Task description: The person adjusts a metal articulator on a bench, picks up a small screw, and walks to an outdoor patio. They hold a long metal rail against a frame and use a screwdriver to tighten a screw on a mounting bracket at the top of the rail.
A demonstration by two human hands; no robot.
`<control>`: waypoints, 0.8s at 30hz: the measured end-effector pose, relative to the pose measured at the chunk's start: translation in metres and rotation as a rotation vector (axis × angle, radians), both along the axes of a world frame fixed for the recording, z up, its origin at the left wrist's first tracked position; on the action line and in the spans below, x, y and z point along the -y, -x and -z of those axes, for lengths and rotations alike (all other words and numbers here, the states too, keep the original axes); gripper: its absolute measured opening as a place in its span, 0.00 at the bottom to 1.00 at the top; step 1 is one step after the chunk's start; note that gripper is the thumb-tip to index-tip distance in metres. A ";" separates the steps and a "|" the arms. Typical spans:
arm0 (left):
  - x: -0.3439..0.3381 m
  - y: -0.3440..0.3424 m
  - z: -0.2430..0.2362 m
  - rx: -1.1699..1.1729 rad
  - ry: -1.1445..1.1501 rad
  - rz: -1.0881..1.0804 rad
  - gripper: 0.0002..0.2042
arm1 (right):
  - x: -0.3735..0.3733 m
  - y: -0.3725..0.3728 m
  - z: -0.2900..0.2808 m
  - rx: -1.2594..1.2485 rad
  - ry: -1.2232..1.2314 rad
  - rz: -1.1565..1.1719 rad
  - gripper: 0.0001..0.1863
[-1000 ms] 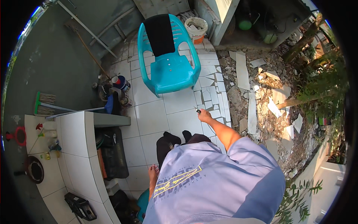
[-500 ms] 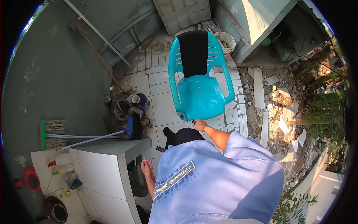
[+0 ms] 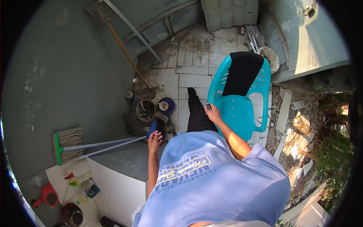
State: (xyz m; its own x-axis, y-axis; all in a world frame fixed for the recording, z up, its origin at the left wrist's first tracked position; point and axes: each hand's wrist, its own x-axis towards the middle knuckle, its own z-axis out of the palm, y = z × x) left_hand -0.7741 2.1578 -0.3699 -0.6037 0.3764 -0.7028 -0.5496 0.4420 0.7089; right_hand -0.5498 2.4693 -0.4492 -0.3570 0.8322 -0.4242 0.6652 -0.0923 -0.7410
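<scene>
My right hand (image 3: 213,113) is closed round a small dark object (image 3: 208,107) whose kind is too small to make out. That hand is beside the left armrest of a turquoise plastic chair (image 3: 235,117). Over the chair's backrest hangs a black cloth (image 3: 244,73). My left hand (image 3: 154,139) is raised with its fingers loosely bent and apart, holding nothing. It overlaps, in the picture, the blue head of a broom (image 3: 152,128) with a pale handle, and whether they touch I cannot tell. One leg in black (image 3: 196,109) stretches forward between my hands.
A string mop (image 3: 100,13) leans on the grey wall; a green-headed mop (image 3: 68,145) lies at left. Pots and a blue container (image 3: 167,106) stand on the tiled floor. A white bucket (image 3: 269,58) is behind the chair. Rubble and broken tiles (image 3: 297,117) cover the right side.
I have stepped forward, and the chair now appears farther right and closer. My right hand has come to its left armrest with the small dark object. My left hand has risen.
</scene>
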 end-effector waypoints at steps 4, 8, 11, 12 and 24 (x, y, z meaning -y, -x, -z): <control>-0.110 0.078 -0.007 -0.062 0.036 -0.035 0.15 | -0.102 0.081 -0.042 -0.312 0.316 0.077 0.07; -0.240 0.153 -0.061 -0.195 -0.120 0.007 0.13 | -0.217 0.154 -0.087 -0.505 0.407 -0.032 0.10; -0.318 0.214 -0.087 -0.523 -0.326 0.067 0.13 | -0.283 0.195 -0.126 -0.532 0.457 -0.114 0.14; -0.345 0.232 -0.107 -0.610 -0.350 0.067 0.12 | -0.304 0.207 -0.138 -0.568 0.473 -0.139 0.16; -0.505 0.448 -0.209 -0.922 -0.585 -0.240 0.11 | -0.376 0.370 -0.199 -0.675 0.360 -0.437 0.20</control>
